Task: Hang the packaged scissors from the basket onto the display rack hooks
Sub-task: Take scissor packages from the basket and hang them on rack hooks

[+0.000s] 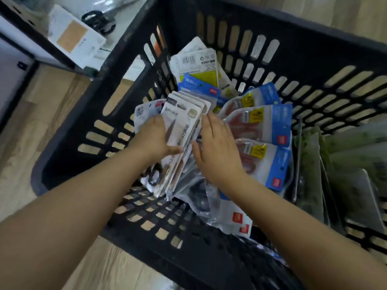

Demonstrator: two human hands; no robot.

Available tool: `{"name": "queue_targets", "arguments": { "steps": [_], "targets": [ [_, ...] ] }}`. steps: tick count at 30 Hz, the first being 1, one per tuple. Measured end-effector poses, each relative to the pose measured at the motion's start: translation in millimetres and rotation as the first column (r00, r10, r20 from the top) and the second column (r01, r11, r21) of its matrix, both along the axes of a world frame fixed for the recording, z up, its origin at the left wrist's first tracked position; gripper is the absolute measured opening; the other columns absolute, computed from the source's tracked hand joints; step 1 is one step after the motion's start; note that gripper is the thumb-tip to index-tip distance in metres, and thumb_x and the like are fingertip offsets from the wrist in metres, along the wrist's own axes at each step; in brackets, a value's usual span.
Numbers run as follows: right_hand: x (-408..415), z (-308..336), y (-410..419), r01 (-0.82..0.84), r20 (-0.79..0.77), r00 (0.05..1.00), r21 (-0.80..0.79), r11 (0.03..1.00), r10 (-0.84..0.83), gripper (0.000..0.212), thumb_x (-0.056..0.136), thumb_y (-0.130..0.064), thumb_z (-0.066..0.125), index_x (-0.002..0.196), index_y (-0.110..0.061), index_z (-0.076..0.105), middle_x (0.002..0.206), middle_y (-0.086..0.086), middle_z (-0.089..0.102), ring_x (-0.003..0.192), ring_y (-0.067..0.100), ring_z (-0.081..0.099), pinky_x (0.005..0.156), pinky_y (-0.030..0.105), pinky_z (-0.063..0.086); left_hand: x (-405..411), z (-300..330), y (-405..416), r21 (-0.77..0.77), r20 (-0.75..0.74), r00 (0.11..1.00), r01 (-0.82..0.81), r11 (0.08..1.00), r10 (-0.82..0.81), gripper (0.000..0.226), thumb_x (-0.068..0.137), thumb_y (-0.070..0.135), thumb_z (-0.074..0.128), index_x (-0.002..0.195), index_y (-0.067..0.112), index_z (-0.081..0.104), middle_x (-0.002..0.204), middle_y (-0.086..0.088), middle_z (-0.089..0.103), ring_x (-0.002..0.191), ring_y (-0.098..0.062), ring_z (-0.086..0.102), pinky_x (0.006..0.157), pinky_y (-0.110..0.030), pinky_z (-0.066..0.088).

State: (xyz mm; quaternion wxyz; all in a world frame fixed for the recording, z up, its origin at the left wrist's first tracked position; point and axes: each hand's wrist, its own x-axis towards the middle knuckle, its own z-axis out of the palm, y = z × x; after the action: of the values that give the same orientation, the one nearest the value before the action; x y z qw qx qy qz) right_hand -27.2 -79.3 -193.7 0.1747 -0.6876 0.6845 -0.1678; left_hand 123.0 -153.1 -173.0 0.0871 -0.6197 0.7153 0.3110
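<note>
The black basket (209, 21) stands on a wooden floor (31, 114); left hand (155, 139) holds white scissors packs (184, 130), right hand (217, 147) flat.

Both bare forearms are stretched forward and down from the lower edge of the view into the black basket (209, 243), converging toward its middle. The left hand (154, 138) is held thumb-side up, left of the basket's centre, with the thumb laid across the front of a stack of white scissor packs (184, 130) and the fingers hidden behind it. The right hand (217, 146) is laid palm down, fingers straight and slightly spread, just right of that stack, its fingertips touching the stack's edge.
</note>
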Motion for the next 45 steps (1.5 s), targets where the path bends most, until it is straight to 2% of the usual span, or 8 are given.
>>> {"name": "queue_targets", "arguments": {
  "steps": [8, 18, 24, 26, 30, 33, 38, 45],
  "targets": [
    [-1, -2, -20, 0.139, 0.389, 0.911, 0.025, 0.990, -0.137, 0.063, 0.099, -0.020, 0.043, 0.151, -0.009, 0.009, 0.148, 0.009, 0.029, 0.132, 0.023, 0.033, 0.101, 0.033, 0.034, -15, 7, -12, 0.081, 0.154, 0.986, -0.085, 0.993, 0.072, 0.118, 0.055, 0.042, 0.087, 0.146, 0.009, 0.020, 0.150, -0.012, 0.029, 0.136, -0.031, 0.030, 0.112, -0.042, 0.030],
    [12, -10, -34, 0.285, 0.693, 0.617, 0.245, 0.927, -0.373, 0.013, 0.096, -0.011, 0.048, 0.095, -0.005, 0.059, 0.086, 0.007, 0.064, 0.080, 0.021, 0.060, 0.065, 0.029, 0.043, -22, 27, -4, 0.092, 0.186, 0.981, -0.074, 0.993, 0.056, 0.125, 0.060, 0.043, 0.085, 0.150, 0.007, 0.005, 0.155, -0.013, 0.009, 0.141, -0.033, 0.019, 0.112, -0.043, 0.025],
    [16, -15, -35, 0.202, 0.735, 0.491, 0.426, 0.882, -0.468, 0.021, 0.095, -0.012, 0.041, 0.081, -0.022, 0.053, 0.099, 0.010, 0.065, 0.096, 0.031, 0.062, 0.086, 0.050, 0.052, -16, 33, -4, 0.081, 0.110, 0.990, -0.100, 0.992, 0.090, 0.117, 0.061, 0.042, 0.085, 0.148, 0.015, 0.013, 0.151, -0.007, 0.013, 0.138, -0.030, 0.024, 0.107, -0.045, 0.035],
    [14, -12, -33, 0.181, 0.751, 0.411, 0.488, 0.854, -0.517, 0.022, 0.096, -0.017, 0.042, 0.080, -0.028, 0.052, 0.101, 0.007, 0.065, 0.097, 0.031, 0.063, 0.087, 0.052, 0.052, -14, 33, -5, 0.108, 0.010, 0.991, -0.135, 0.985, 0.134, 0.101, 0.058, 0.040, 0.085, 0.140, 0.016, 0.032, 0.142, -0.005, 0.035, 0.133, -0.026, 0.035, 0.108, -0.041, 0.034],
    [-2, -1, -29, 0.141, 0.780, 0.260, 0.552, 0.822, -0.569, 0.025, 0.103, -0.017, 0.034, 0.081, -0.020, 0.046, 0.098, 0.016, 0.064, 0.083, 0.030, 0.064, 0.067, 0.037, 0.059, -12, 42, -9, 0.153, -0.258, 0.928, -0.234, 0.960, 0.268, 0.030, 0.081, 0.020, 0.073, 0.108, 0.017, 0.060, 0.093, 0.011, 0.059, 0.087, -0.010, 0.060, 0.067, -0.017, 0.048],
    [-21, 4, -33, 0.118, 0.785, 0.130, 0.595, 0.795, -0.606, 0.028, 0.104, -0.018, 0.030, 0.083, -0.011, 0.046, 0.080, 0.017, 0.066, 0.061, 0.023, 0.064, 0.053, 0.027, 0.056, -5, 44, -14, 0.205, -0.276, 0.899, -0.291, 0.934, 0.341, 0.021, 0.087, 0.024, 0.066, 0.107, 0.021, 0.064, 0.102, 0.006, 0.065, 0.092, -0.014, 0.062, 0.084, -0.030, 0.052],
    [-27, 11, -35, 0.058, 0.786, 0.193, 0.588, 0.807, -0.587, 0.030, 0.103, -0.025, 0.037, 0.127, -0.009, 0.044, 0.105, 0.014, 0.065, 0.091, 0.024, 0.064, 0.080, 0.036, 0.055, -3, 47, -12, 0.297, -0.326, 0.864, -0.292, 0.909, 0.384, 0.020, 0.096, 0.026, 0.051, 0.106, 0.015, 0.065, 0.097, -0.003, 0.072, 0.095, -0.023, 0.068, 0.085, -0.044, 0.052],
    [9, 1, -38, 0.039, 0.748, 0.345, 0.592, 0.805, -0.567, 0.021, 0.101, -0.025, 0.040, 0.085, -0.025, 0.052, 0.114, 0.014, 0.063, 0.107, 0.033, 0.060, 0.094, 0.049, 0.049, 0, 49, -10, 0.237, -0.306, 0.889, -0.275, 0.932, 0.340, 0.016, 0.099, 0.023, 0.046, 0.106, 0.024, 0.061, 0.107, -0.003, 0.068, 0.099, -0.025, 0.064, 0.082, -0.042, 0.051]
  ]
}}
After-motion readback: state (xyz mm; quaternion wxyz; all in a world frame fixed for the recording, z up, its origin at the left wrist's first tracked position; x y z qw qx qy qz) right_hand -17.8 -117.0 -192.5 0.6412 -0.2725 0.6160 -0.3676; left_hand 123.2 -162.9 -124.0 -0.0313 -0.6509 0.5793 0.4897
